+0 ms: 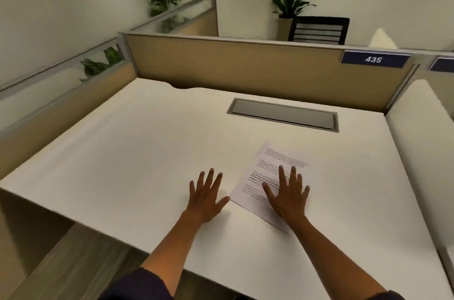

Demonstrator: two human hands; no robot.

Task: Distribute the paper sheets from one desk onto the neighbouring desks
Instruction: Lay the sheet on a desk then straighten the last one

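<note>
One printed paper sheet lies flat and slightly turned on the white desk, right of the middle near the front edge. My right hand rests palm down on the lower half of the sheet, fingers spread. Just left of the sheet's corner, my left hand lies flat on the bare desk with its fingers apart, and its thumb almost touches the paper's edge. Neither hand grips anything.
A grey cable hatch is set into the desk at the back. Tan partition walls close the desk's back and left side, with a blue sign reading 435. A neighbouring white desk adjoins on the right. Plants and a dark chair stand beyond.
</note>
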